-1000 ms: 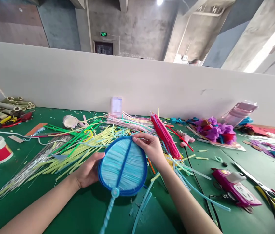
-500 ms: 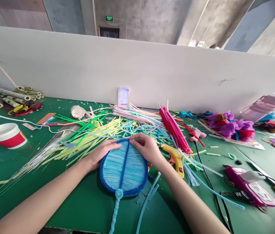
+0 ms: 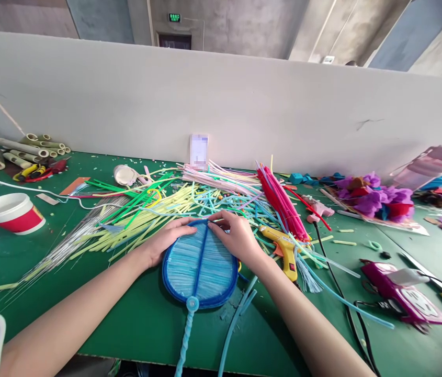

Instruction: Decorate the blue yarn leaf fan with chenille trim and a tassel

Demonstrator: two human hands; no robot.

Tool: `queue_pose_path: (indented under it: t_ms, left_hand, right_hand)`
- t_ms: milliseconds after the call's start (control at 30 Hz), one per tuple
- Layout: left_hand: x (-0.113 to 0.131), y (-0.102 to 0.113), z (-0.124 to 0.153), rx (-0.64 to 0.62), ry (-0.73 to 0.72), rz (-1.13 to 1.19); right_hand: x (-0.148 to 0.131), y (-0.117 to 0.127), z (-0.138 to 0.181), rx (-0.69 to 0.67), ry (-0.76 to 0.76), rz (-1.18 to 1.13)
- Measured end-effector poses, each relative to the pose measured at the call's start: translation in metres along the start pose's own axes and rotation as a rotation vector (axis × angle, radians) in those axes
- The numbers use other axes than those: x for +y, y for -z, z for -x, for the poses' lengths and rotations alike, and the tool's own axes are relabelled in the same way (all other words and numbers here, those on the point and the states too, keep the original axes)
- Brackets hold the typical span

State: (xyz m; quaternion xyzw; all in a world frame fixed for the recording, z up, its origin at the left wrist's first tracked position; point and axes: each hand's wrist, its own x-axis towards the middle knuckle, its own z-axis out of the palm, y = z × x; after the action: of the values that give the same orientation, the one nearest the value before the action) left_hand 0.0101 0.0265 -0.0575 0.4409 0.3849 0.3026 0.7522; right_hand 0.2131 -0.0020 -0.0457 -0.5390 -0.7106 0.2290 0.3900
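Note:
A round blue hand fan (image 3: 216, 267) with a dark blue rim, a middle rib and a twisted light-blue handle lies before me on the green table. My left hand (image 3: 168, 238) grips its upper left edge, fingers behind and thumb on the front. At the top, by the end of the rib, my right hand (image 3: 234, 233) pinches the rim between thumb and fingers. Loose blue pipe cleaners (image 3: 236, 322) lie right of the handle. A yellow hot glue gun (image 3: 285, 251) rests close to my right wrist.
Heaps of yellow-green pipe cleaners (image 3: 138, 230) and a pink bundle (image 3: 281, 204) lie behind the fan. A paper cup (image 3: 12, 214) stands left. A magenta power strip (image 3: 401, 293) with black cables is at right. A white partition (image 3: 126, 99) closes off the back.
The view has tilted down slightly. Both hands keep their hold on the fan, whose face looks a little more tilted back than before.

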Motion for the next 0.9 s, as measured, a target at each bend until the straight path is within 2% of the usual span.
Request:
queue_pose_path:
  t_ms: [367,567,767,900]
  left_hand:
    - [-0.0019,0.0052,-0.0039,-0.037,0.000,-0.082]
    - [-0.0046,0.0072,-0.0047,-0.021,-0.078,-0.250]
    - [-0.0073,0.0007,-0.0030,0.156,-0.399,-0.522]
    - [-0.0086,0.0003,-0.0009,0.232,-0.707,-0.839]
  right_hand:
    - [0.0024,0.0008,0.0005,-0.026,0.009,0.027]
    - [0.0046,0.0008,0.0009,-0.009,0.058,0.080]
    - [0.0032,-0.0016,0.0023,0.063,0.122,0.156]
    - [-0.0019,-0.0036,0.0027,0.088,0.117,0.139]
